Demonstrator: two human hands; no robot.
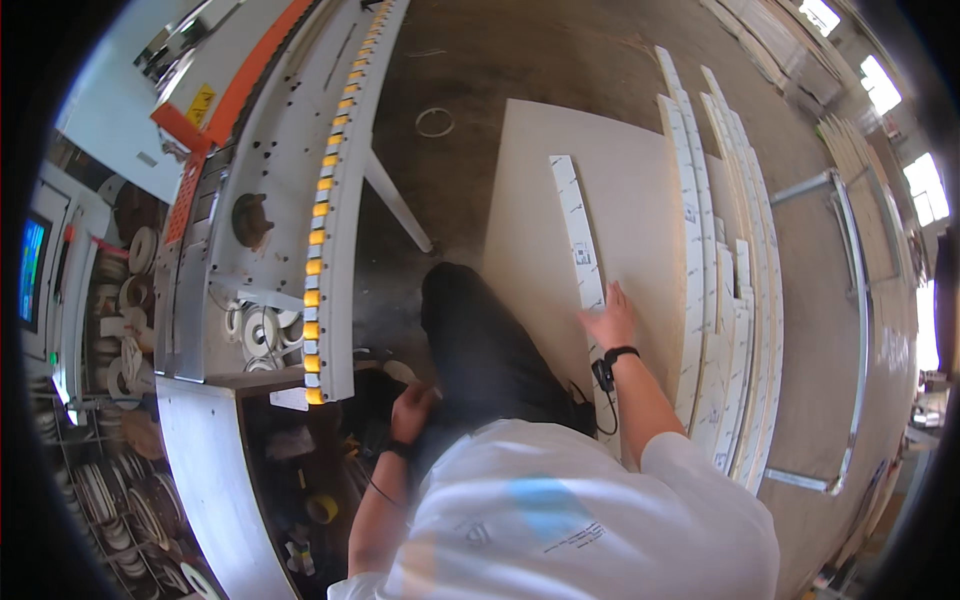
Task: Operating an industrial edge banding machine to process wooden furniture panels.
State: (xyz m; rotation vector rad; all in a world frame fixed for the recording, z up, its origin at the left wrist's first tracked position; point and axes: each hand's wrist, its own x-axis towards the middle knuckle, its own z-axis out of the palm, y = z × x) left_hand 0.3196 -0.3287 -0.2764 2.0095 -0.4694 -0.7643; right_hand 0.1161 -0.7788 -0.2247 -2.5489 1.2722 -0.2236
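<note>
A long, narrow white strip (576, 220) with small dark printed marks lies on a large light-brown board (530, 140). My right hand (612, 322) is over the near part of this strip, thumb at its left side and fingers stretched out at its right; they look apart rather than wrapped round it. Beside my dark-trousered leg, my left hand (411, 412) is low with curled fingers. Whatever those fingers hold, if anything, is too small and blurred to make out. Each wrist has a black band with a cable.
Several long white strips (700, 250) are stacked on the board to my right, near a metal frame (858, 300). Along my left runs a machine with a row of yellow rollers (318, 237). Rolls of edging tape (262, 333) lie on its shelf; a white ring (434, 122) is on the floor.
</note>
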